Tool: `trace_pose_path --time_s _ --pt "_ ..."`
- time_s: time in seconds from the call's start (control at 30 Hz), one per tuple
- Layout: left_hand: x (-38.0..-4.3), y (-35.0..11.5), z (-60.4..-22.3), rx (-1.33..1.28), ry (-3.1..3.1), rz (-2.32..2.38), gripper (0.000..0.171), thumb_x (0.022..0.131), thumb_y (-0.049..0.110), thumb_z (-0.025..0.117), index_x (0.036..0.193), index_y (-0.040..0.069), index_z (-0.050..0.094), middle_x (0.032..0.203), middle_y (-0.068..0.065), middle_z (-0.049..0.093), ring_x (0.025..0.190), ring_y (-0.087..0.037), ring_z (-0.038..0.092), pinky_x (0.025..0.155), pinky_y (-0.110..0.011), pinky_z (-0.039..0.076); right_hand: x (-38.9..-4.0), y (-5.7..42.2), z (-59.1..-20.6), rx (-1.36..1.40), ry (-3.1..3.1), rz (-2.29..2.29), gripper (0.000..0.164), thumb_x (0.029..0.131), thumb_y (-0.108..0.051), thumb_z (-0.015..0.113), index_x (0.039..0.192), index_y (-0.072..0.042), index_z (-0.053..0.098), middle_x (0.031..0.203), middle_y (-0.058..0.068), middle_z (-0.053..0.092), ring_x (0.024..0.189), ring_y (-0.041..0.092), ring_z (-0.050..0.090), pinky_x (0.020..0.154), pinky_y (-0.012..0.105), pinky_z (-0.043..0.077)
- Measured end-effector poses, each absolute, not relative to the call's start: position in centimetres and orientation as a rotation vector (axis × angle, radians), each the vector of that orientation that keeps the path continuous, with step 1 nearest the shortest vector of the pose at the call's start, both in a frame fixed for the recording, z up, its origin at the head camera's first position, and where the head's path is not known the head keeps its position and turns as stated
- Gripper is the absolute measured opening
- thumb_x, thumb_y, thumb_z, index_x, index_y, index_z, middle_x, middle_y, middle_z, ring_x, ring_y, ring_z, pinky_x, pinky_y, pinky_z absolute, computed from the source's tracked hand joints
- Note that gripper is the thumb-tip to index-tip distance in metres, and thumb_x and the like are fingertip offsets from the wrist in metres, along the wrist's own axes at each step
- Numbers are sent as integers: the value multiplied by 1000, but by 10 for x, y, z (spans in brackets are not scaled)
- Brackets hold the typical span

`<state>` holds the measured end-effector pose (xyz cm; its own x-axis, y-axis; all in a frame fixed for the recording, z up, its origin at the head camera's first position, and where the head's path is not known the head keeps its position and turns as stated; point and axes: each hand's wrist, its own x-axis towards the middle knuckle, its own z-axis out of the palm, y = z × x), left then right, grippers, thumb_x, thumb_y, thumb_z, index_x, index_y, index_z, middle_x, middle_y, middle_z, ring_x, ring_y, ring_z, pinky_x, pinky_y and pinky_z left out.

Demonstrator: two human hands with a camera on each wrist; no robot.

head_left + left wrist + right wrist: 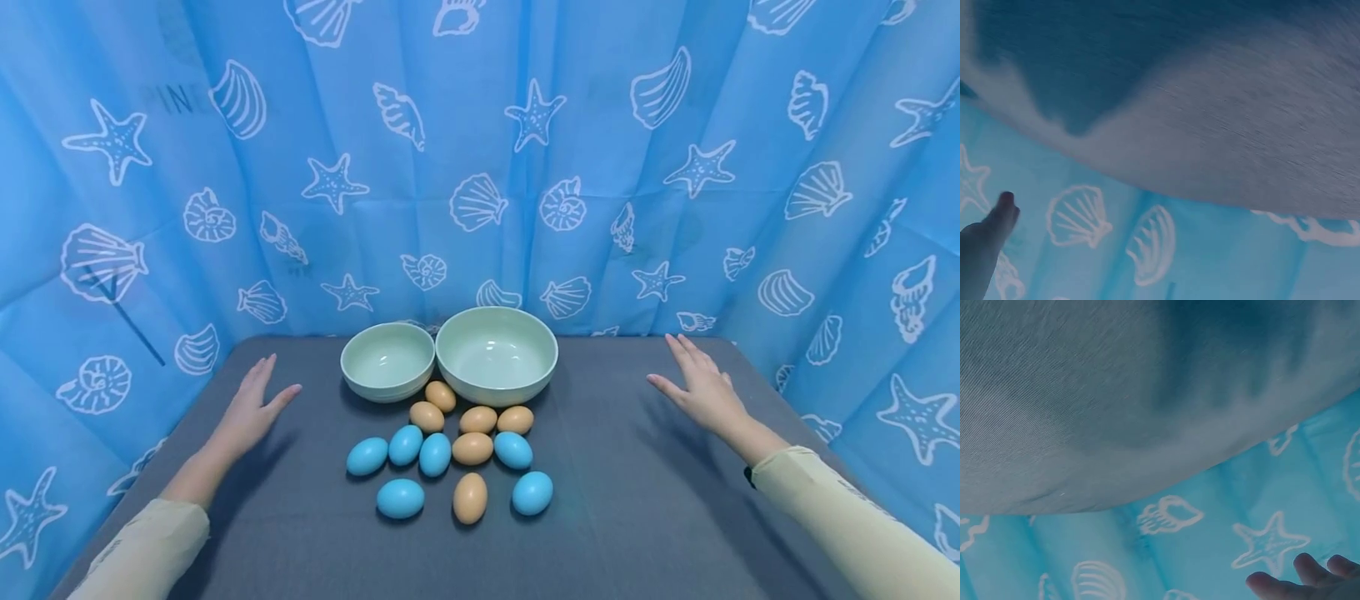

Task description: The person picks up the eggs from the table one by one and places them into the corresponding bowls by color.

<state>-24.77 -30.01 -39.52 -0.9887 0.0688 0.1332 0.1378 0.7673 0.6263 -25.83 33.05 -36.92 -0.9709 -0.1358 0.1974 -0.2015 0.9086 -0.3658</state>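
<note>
My left hand [246,414] hovers above the left side of the table, fingers straight and thumb spread, holding nothing. On the right side my right hand [703,393] is likewise held out over the cloth, fingers extended. Between them stand a smaller pale green bowl [387,363] and a larger pale green bowl [497,354], side by side, with no eggs visible inside. In front of them lie several brown eggs [470,498] and several blue eggs [401,498]. Each wrist view catches only fingertips, the left wrist one a finger [999,219], the right wrist one several fingers [1313,570].
A dark grey cloth [600,533] covers the table. Behind it and along both sides hangs a blue curtain [465,250] printed with white shells and starfish. The bowls stand near the table's back edge, close to the curtain.
</note>
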Motion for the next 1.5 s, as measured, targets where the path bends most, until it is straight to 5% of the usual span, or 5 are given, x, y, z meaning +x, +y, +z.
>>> trace_pose_path --time_s 0.33,0.8,0.97,1.27,1.5 --pt "-258 -270 -391 -58 -2807 -1464 85 102 38 50 154 1 -6 156 -33 5 137 -51 23 108 -61 30 -242 301 -368 465 -2851 678 74 96 -32 62 149 7 27 151 34 23 136 54 23 103 72 23" --pt "-276 -238 -398 75 -2556 -2054 86 101 14 54 154 15 -14 161 -19 -5 145 -39 7 111 -51 32 -219 267 -382 867 -2735 1143 68 86 -13 75 142 6 41 138 30 45 114 46 52 77 46 58" --pt "-284 -231 -399 154 -2486 -2134 85 101 8 53 155 15 -11 161 -16 -6 146 -37 4 113 -50 29 -215 259 -386 1023 -2755 1358 66 87 -9 74 140 10 41 135 34 46 111 49 53 77 35 58" --pt "-296 -216 -399 224 -2395 -2190 86 98 1 55 155 14 -9 161 -11 -5 147 -28 3 117 -46 23 -210 243 -391 1188 -2811 1689 60 91 -5 67 141 12 38 135 39 42 114 54 49 89 50 53" --pt "-298 -216 -403 235 -2368 -2192 86 98 -2 54 155 14 -8 161 -9 -7 147 -28 1 117 -44 19 -210 230 -396 1278 -2844 1836 62 92 -5 67 140 16 36 138 41 36 116 56 48 86 33 55"
